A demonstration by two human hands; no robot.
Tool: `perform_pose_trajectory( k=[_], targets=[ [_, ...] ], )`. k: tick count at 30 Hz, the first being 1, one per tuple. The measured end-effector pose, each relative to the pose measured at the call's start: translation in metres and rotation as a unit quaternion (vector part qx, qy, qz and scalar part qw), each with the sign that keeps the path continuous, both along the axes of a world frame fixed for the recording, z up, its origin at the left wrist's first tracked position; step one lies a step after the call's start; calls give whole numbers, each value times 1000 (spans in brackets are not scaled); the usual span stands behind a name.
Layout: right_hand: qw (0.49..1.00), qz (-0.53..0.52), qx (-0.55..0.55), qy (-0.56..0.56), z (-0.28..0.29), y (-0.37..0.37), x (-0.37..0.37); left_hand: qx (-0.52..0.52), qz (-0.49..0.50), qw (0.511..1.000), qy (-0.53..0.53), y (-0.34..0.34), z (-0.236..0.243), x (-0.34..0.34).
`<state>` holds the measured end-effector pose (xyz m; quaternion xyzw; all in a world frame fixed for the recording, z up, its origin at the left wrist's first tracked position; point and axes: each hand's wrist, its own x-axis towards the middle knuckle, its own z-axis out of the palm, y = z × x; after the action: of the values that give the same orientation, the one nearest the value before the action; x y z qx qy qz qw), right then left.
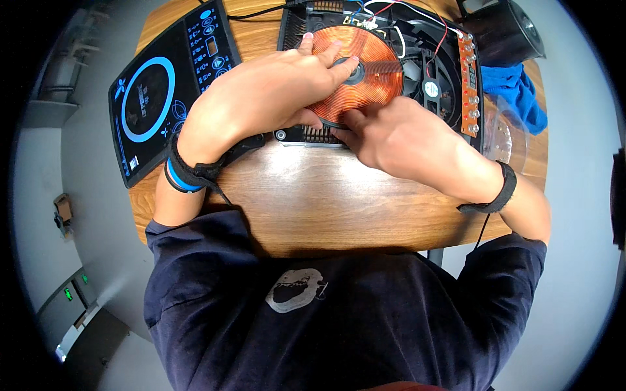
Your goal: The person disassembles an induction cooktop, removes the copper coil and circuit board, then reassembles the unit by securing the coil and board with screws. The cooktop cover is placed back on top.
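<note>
1. Left grip (270, 85): fingers spread apart over the face of the copper coil (379, 75), the thumb low by the near edge; it appears to steady the coil rather than clamp it.
2. Right grip (407, 133): thumb and fingers curled at the coil's near edge. Whether they are pinched together on anything cannot be told; the hand covers the contact.
3. Coil: beneath the left grip's fingers and just beyond the right grip, lying over the open black casing (313, 138).
4. Beyond the right grip, inside the casing: a fan (432, 89), then an orange circuit board (469, 85). A white wire (400, 42) and a red wire (447, 29) run past the coil's far side.
5. Left of the left grip: a black panel (173, 72) with a blue ring. Right of and beyond the right grip: a blue cloth (521, 98). Nearer than both grips: bare worktop (365, 208).
6. Risks, in judgement: uneven pressure from the left grip could tilt the coil; prying at its edge could nick the windings; lifting it carelessly could strain any attached leads.
</note>
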<state>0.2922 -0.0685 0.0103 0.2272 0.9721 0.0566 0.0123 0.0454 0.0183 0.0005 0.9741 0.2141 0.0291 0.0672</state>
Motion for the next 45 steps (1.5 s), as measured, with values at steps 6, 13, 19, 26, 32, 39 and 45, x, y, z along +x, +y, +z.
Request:
perform_pose_trajectory(
  k=[6, 13, 19, 26, 32, 39, 45],
  targets=[
    [997, 71, -10, 19, 1, 14, -13, -24, 6, 1000, 17, 2, 6, 5],
    [992, 125, 12, -14, -10, 25, -19, 4, -5, 1000, 9, 4, 3, 4],
    [993, 109, 14, 35, -15, 25, -18, -7, -7, 1000, 5, 7, 7, 5],
    [994, 80, -35, -60, -3, 19, -16, -9, 4, 1000, 13, 3, 15, 5],
    [995, 81, -34, -51, -3, 20, -18, 6, -1, 1000, -10, 7, 1, 2],
    [995, 91, -35, -22, -11, 25, -16, -17, 22, 999, 29, 3, 11, 6],
    [997, 72, -18, -21, -7, 21, -14, -11, 5, 1000, -13, 6, 5, 0]
  ],
)
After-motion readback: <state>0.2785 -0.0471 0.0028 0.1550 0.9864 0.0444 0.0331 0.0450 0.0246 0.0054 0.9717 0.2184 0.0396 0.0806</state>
